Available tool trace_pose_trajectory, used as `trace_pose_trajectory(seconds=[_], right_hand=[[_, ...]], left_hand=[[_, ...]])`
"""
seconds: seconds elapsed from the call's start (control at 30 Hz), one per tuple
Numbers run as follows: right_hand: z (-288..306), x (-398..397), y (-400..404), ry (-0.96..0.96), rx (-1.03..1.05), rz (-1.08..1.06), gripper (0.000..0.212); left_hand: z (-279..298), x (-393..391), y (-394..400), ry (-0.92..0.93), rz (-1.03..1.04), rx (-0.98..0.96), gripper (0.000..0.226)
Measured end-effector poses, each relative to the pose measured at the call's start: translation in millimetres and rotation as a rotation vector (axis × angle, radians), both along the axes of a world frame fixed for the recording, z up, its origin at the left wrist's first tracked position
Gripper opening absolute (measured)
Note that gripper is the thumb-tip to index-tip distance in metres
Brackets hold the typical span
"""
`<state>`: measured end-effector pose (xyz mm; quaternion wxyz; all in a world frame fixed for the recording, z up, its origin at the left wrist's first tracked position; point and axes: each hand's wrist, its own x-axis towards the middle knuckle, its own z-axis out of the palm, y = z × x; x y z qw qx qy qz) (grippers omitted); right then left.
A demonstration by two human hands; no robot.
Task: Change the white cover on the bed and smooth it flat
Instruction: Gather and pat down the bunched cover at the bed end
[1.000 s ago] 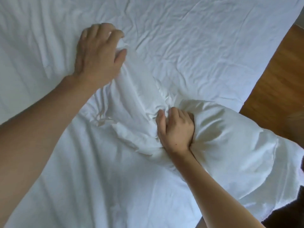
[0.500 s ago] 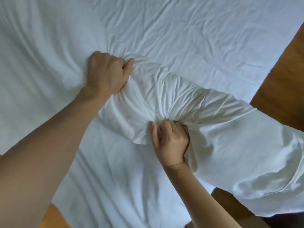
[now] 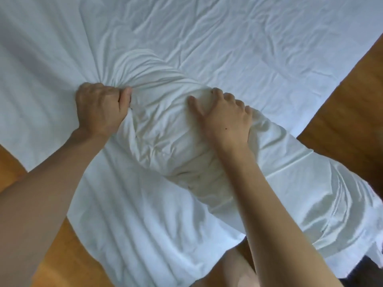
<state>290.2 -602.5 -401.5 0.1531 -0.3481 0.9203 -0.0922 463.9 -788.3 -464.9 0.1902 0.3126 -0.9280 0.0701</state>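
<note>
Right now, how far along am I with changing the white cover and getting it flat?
Done: the white cover is spread over the bed. In hand: your left hand grips a gathered bunch of it, and your right hand presses spread fingers on a bulky lump of fabric. Left: flattening that lump and smoothing the creases everywhere. Edges near the wooden floor look untucked.

The left hand (image 3: 101,110) hides its fingertips in the bunched cover (image 3: 207,48). The cover runs off the top and left edges. The lump (image 3: 165,137) under it is hidden. The right arm (image 3: 279,214) covers part of it.
</note>
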Motion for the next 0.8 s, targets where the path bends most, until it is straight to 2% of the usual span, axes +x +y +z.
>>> trace_pose_trajectory(seconds=[0.1, 0.23, 0.33, 0.4, 0.47, 0.53, 0.6, 0.67, 0.73, 0.8], right_hand=[[-1, -7, 13, -0.078, 0.044, -0.073, 0.075], [-12, 26, 21, -0.02, 0.033, -0.187, 0.066], [-25, 74, 21, 0.094, -0.035, -0.266, 0.055], [-30, 101, 20, 0.218, -0.145, -0.318, 0.049], [-34, 117, 20, 0.356, -0.234, -0.356, 0.048], [-39, 130, 28, 0.44, -0.307, -0.346, 0.048], [-47, 146, 41, 0.495, -0.395, -0.316, 0.048], [-54, 165, 51, 0.522, -0.464, -0.293, 0.05], [-59, 183, 58, 0.537, -0.496, -0.282, 0.052], [-62, 198, 62, 0.534, -0.509, -0.264, 0.052]], left_hand=[[5, 4, 5, 0.015, -0.017, 0.024, 0.053], [4, 18, 8, 0.023, 0.012, 0.107, 0.047], [3, 31, 17, 0.047, 0.109, 0.233, 0.046], [6, 38, 20, 0.088, 0.162, 0.296, 0.036], [20, 36, 17, 0.183, 0.102, 0.312, 0.026], [35, 29, 3, 0.236, -0.06, 0.229, 0.027], [48, 16, -18, 0.121, -0.267, 0.165, 0.037], [54, -1, -39, -0.077, -0.419, 0.184, 0.049], [56, -12, -53, -0.217, -0.494, 0.243, 0.062], [50, -11, -54, -0.29, -0.512, 0.221, 0.071]])
